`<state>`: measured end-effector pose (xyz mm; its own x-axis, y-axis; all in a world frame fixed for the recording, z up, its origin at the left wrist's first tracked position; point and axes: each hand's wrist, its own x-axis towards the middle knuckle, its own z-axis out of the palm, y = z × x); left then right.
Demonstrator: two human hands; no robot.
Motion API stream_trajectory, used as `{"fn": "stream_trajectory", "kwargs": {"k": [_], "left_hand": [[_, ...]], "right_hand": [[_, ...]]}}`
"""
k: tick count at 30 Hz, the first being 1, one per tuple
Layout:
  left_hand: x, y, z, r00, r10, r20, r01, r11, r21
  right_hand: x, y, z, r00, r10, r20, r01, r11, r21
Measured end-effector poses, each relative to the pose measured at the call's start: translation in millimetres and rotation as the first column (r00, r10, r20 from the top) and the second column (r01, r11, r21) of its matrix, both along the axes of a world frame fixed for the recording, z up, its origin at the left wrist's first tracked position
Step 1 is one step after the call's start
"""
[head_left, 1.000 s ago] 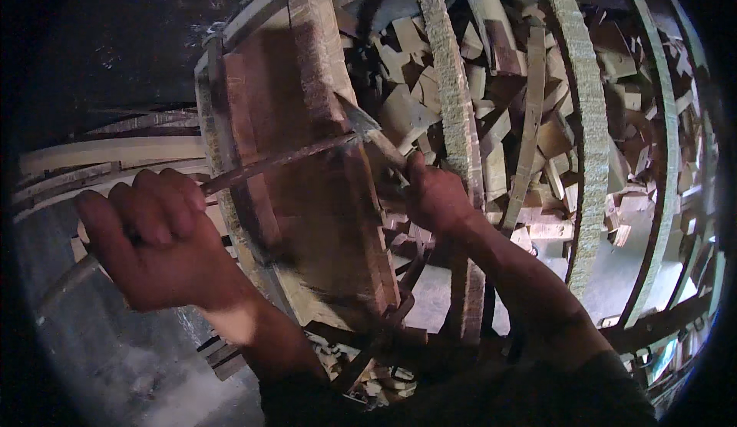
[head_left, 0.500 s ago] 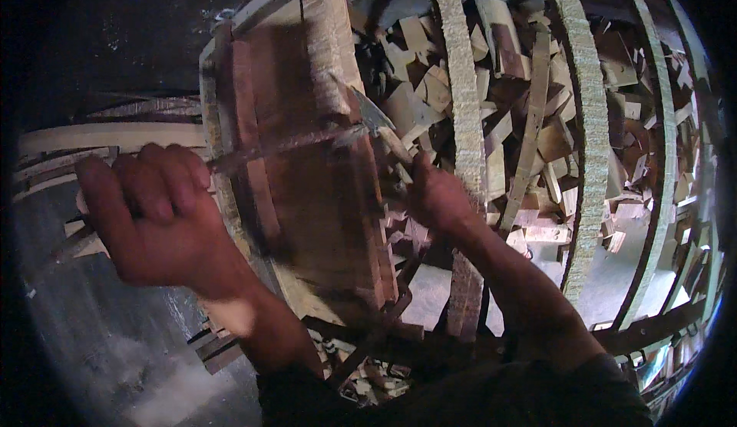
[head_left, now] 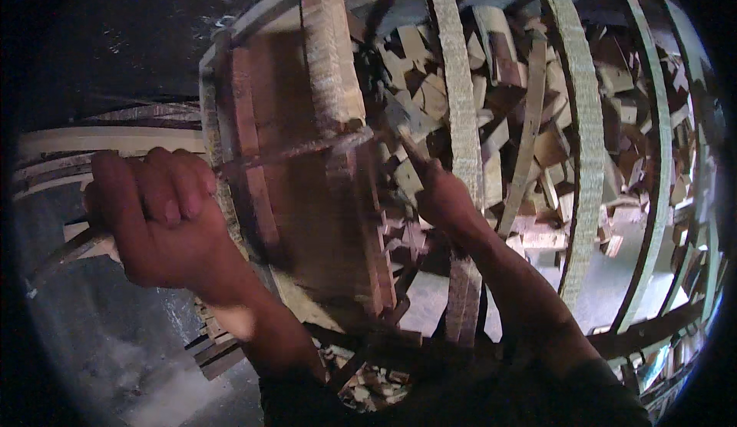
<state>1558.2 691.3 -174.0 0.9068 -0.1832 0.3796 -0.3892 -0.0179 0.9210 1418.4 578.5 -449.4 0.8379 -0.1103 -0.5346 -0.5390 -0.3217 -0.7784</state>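
Note:
My left hand [head_left: 157, 227] is closed in a fist around a long, thin, dark bar [head_left: 288, 153]. The bar runs across a brown wooden panel [head_left: 295, 220], its far end beside a thick, rough timber strip [head_left: 326, 51]. Whether that end touches the strip, I cannot tell. My right hand [head_left: 445, 197] grips the pale handle of a hammer-like tool [head_left: 411, 145]. The tool's grey metal head is smeared by motion, so its exact kind is unclear. It is just right of the bar's far end, apart from it.
Several rough wooden slats [head_left: 464, 120] run from far to near on the right. Beneath them lies a heap of wood offcuts [head_left: 556, 147]. Long boards [head_left: 115, 137] lie at the left, beside a dark grey floor [head_left: 130, 335]. A dark crossbeam [head_left: 649, 339] spans the near side.
My right hand and the tool have moved a little right, so the tool's head has drawn away from the bar's far end. The left fist has shifted slightly right, still on the bar.

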Motion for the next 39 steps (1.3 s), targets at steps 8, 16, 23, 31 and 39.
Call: {"fn": "stream_trajectory", "kwargs": {"k": [8,16,23,31,39], "left_hand": [[3.9,-10.1,0.8,0.991,0.015,0.132,-0.013,1.0,-0.011],[2.6,-2.5,-0.8,0.998,-0.03,0.051,0.033,0.998,-0.061],[5.7,-11.0,-2.8,0.987,0.014,0.16,-0.016,1.0,0.015],[2.9,-6.9,-0.2,0.991,-0.061,0.122,0.052,0.996,0.077],[-0.8,-17.7,-1.5,0.995,0.035,0.096,-0.038,0.999,0.036]], "right_hand": [[18.7,-15.4,92.8,0.707,-0.424,0.566,0.406,0.899,0.167],[6.5,6.7,18.7,0.96,0.005,0.279,0.046,0.984,-0.174],[7.9,-0.5,77.1,0.871,-0.278,0.405,0.29,0.956,0.031],[0.6,15.1,27.6,0.961,-0.073,0.267,0.099,0.991,-0.085],[3.1,23.4,8.0,0.976,-0.058,0.21,0.084,0.99,-0.118]]}}
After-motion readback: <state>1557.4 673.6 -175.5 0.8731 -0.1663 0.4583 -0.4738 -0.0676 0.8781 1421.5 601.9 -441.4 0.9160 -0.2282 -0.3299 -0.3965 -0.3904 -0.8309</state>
